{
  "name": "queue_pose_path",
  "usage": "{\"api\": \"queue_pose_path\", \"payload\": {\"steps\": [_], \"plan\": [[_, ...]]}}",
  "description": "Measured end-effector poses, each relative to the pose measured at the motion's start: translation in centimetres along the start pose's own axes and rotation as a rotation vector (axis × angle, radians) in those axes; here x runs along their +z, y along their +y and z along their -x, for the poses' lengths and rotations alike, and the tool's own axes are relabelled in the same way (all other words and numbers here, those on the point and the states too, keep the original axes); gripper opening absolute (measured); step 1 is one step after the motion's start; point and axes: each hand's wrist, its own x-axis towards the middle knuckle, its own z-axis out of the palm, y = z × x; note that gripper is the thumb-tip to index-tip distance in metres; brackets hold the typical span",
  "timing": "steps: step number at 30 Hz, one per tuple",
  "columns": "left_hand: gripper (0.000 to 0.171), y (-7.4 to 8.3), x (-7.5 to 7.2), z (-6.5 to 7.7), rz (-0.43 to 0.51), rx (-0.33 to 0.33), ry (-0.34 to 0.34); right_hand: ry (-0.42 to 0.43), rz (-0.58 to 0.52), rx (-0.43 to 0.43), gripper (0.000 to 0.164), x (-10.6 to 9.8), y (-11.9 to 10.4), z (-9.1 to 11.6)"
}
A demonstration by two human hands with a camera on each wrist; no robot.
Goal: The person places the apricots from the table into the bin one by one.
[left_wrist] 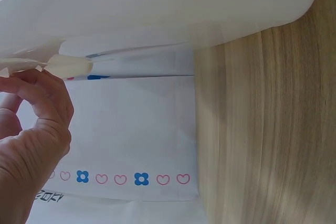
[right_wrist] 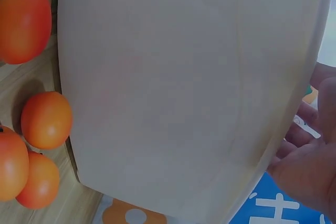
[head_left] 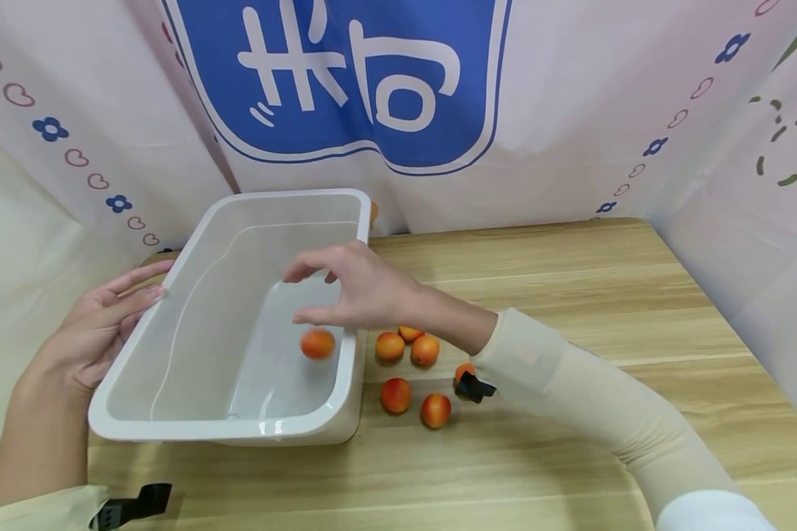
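Observation:
A deep white plastic tub (head_left: 355,369) stands on the table at left centre in the head view. My left hand (head_left: 96,324) grips its left rim, thumb on the edge; in the left wrist view, the left hand (left_wrist: 39,114) has its fingers bent at the rim. Over the tub's right side is my right hand (head_left: 365,287), fingers and thumb spread apart and holding nothing. Just below the thumb, a slightly blurred orange-red apricot (head_left: 317,344) appears inside the tub. In the right wrist view, the right hand (right_wrist: 310,150) overlaps the tub's rim.
Several apricots (head_left: 395,395) lie on the wooden table (head_left: 571,280) right of the tub, some under the right forearm. A printed cloth (head_left: 558,88) hangs behind the table and along its sides. A black strap end (head_left: 474,387) hangs from the right sleeve.

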Motion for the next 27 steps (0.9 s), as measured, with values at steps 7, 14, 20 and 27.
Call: {"api": "queue_pose_path", "payload": {"steps": [7,14,20,27], "plan": [[0.045,-0.2,-0.1,0.0,0.003,0.006,-0.014,0.091,-0.011,-0.064,0.033,-1.1,0.4,1.1],[0.045,-0.1,0.0,0.1,0.012,-0.003,0.006,0.202,0.016,-0.1,0.03,-2.3,1.5,3.7],[0.045,-0.1,0.0,-0.1,0.018,0.003,-0.006,0.252,-0.003,-0.091,0.027,-2.9,3.3,5.7],[0.045,-0.2,0.0,0.0,0.02,0.004,-0.01,0.223,0.006,-0.01,0.028,-3.0,5.2,7.3]]}}
